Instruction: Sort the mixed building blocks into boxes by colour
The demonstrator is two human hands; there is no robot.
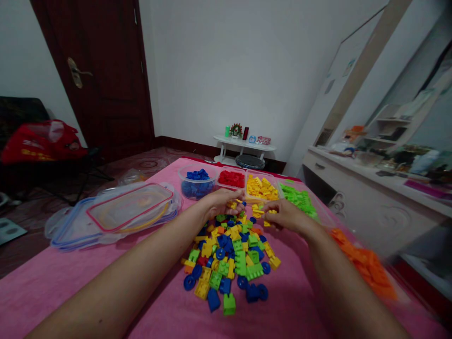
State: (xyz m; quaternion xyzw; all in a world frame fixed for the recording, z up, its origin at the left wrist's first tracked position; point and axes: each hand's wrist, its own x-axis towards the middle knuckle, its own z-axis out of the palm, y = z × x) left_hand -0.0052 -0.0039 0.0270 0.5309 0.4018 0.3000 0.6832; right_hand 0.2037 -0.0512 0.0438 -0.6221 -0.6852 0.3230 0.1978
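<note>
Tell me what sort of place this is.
Probably a room in a home: a dark panelled door, a low white table bearing a flower arrangement, and a cluttered counter with a drawer suggest it.

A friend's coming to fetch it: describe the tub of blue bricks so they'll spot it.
On the pink cloth, look near the far edge, beyond the stacked lids at left. There sits a clear tub heaped with blue bricks; it's round, unlike the squarish container of red bricks beside it.
</note>
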